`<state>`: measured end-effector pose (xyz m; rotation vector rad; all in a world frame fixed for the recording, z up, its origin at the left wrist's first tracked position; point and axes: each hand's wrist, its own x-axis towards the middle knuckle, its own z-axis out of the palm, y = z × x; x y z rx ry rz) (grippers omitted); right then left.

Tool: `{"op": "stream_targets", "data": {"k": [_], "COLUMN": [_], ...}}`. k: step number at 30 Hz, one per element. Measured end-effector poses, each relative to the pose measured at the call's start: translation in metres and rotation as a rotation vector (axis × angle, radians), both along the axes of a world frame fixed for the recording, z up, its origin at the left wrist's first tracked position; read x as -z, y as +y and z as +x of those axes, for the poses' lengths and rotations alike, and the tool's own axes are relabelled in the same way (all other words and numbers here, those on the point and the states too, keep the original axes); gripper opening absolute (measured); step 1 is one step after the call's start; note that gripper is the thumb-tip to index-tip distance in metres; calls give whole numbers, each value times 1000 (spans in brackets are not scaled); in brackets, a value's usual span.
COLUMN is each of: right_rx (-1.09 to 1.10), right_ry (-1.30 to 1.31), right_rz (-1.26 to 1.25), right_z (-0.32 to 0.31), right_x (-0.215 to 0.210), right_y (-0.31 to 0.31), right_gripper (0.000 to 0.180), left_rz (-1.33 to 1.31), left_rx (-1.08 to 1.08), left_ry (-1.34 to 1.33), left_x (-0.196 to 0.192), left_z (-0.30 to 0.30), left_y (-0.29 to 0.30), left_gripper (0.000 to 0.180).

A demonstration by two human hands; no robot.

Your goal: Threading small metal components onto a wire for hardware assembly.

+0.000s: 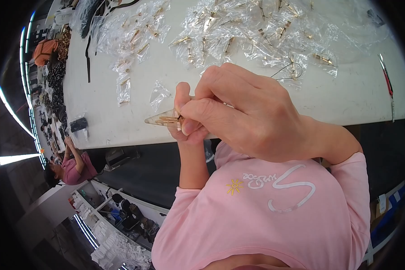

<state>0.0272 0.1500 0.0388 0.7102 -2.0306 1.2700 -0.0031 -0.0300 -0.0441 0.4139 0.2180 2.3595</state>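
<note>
Both of my hands meet at the table's front edge around a small clear, pointed piece point(159, 119) with gold-coloured metal parts in it; its exact kind I cannot make out. My left hand point(184, 128) grips it from below, partly hidden behind the other hand. My right hand point(252, 112) is closed, thumb and fingertips pinched at the dark middle of the piece. Just beyond lies a small clear plastic bag point(159, 95). Farther back, many gold-coloured metal pieces in clear bags point(229, 42) are spread over the white table point(355, 96).
At the right lies a slim red-and-silver tool point(387, 81). A thin dark cord loop point(292, 71) rests among the bags. A black strap point(88, 63) and a dark packet point(78, 124) lie to the left. Another person point(78, 166) works at the left edge, near shelves point(117, 211).
</note>
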Motion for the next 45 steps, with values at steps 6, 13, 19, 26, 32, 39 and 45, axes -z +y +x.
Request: {"op": "stream_targets", "data": {"k": [6, 13, 19, 26, 32, 39, 45], "right_rx": [6, -24, -29, -16, -33, -18, -20], "right_ry": [2, -15, -16, 6, 2, 2, 5], "right_rz": [-13, -42, -12, -9, -36, -68, -55], "right_z": [1, 0, 0, -1, -1, -1, -1], "right_x": [0, -2, -3, -2, -2, -1, -1], "right_y": [-1, 2, 4, 5, 5, 3, 5], "right_gripper": [17, 28, 27, 27, 28, 29, 29], "left_rz": [40, 56, 13, -70, 96, 89, 0], "left_rx": [-20, -145, -127, -36, -172, -188, 4], "left_ry": [-6, -149, -188, -50, -397, -402, -81], "left_x": [5, 3, 3, 1, 2, 0, 7], "left_z": [1, 16, 5, 1, 20, 17, 7], "left_y": [1, 9, 1, 0, 7, 6, -1], "left_gripper": [27, 24, 25, 25, 26, 28, 32]}}
